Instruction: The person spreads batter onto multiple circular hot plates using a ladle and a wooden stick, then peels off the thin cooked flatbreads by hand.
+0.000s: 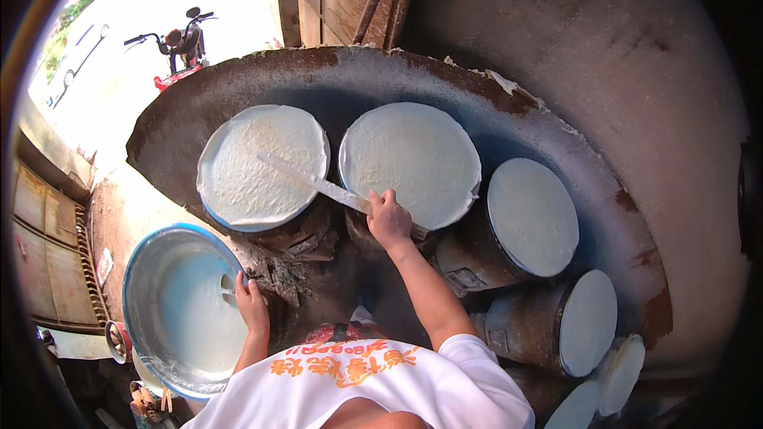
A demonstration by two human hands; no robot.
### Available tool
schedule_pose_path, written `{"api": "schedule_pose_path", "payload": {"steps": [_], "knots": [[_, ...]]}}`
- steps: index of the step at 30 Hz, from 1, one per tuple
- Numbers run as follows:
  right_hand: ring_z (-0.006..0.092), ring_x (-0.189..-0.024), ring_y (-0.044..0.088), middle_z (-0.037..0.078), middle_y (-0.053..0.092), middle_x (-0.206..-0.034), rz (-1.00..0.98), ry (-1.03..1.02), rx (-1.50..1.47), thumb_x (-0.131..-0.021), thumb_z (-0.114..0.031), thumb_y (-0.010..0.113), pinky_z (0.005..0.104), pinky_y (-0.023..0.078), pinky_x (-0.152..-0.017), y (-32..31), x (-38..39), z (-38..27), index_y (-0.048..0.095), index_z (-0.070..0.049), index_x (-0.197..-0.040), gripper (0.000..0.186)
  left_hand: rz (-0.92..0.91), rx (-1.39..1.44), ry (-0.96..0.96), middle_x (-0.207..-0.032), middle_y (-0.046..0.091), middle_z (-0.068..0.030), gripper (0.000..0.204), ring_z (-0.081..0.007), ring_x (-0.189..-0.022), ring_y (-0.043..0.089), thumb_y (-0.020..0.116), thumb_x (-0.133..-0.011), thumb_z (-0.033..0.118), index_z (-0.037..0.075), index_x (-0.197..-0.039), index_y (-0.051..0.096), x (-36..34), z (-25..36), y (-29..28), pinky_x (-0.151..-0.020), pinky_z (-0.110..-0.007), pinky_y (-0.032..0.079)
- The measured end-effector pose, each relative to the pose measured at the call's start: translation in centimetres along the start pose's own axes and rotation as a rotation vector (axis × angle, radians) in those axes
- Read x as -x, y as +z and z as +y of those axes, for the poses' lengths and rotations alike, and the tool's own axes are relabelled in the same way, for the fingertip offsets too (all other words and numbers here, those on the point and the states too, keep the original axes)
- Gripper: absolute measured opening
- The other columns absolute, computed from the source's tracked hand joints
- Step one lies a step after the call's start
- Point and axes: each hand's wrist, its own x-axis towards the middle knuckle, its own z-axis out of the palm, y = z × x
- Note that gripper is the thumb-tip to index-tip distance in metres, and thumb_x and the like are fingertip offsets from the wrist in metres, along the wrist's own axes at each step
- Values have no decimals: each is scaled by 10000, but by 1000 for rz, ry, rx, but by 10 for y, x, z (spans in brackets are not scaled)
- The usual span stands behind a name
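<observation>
View down a person's own body, with six pale discs standing in an arc from the upper centre to the lower right. The right hand (389,218) is closed in a fist round a long, flat, whitish spatula (314,181), with no gap between fingers and handle. The spatula slants up and left from the fist, crossing the space between the two nearest discs; its tip lies over the left disc (254,131). Whether it touches the surface cannot be told. A short end of it sticks out to the right of the fist, by the lower edge of the middle disc (413,159).

The left hand (253,307) is at the right side of a big blue-rimmed tub (137,258), fingers bent at the rim, beside a small scoop (228,286). Whether they hold the scoop or only the rim cannot be told. White batter (191,302) fills the bottom of the tub.

The left disc looks bumpy, with an uneven edge; the middle one is smoother, also ragged at the edge. To their right, a third disc (532,217) tops a dark drum (465,262). A rusty, curved metal screen (509,95) stands behind the discs.

The person wears a white shirt (445,381) with orange and pink print. Outside, upper left, a red motorbike (187,52) stands in bright light.
</observation>
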Motion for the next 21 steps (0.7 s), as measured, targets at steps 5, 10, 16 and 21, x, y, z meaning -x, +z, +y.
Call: {"api": "schedule_pose_path", "payload": {"steps": [5, 10, 16, 21], "knots": [[312, -672, 615, 63, 526, -876, -4, -97, -26, -656, -147, 709, 447, 514, -577, 8, -18, 17, 609, -124, -818, 192, -202, 13, 161, -894, 574, -105, 211, -203, -802, 556, 573, -899, 113, 23, -1083, 622, -28, 84, 54, -752, -299, 447], [303, -637, 606, 42, 537, -827, 135, 5, -180, -641, -139, 704, 437, 505, -566, -14, -31, 18, 612, -129, -734, 131, -340, -153, 622, -1010, 535, -128, 393, -288, -925, 535, 652, -781, 64, 107, -1170, 618, -77, 168, 149, -820, -390, 454], [297, -622, 608, 60, 532, -827, 117, -16, -128, -663, -124, 680, 431, 503, -539, -35, -41, 36, 582, -118, -758, 136, -425, -134, 1421, -1033, 539, -72, 504, -261, -1106, 503, 636, -642, 215, 195, -1146, 658, -138, 246, 237, -912, -417, 427], [356, -848, 628, 146, 631, -908, 28, 309, -340, -746, -81, 668, 408, 512, -747, -72, -25, 55, 640, -80, -1032, 288, -711, -262, 1353, -1278, 496, -78, 643, -288, -1249, 413, 757, -616, 239, 243, -1240, 599, -155, 232, 200, -1075, -471, 294]]}}
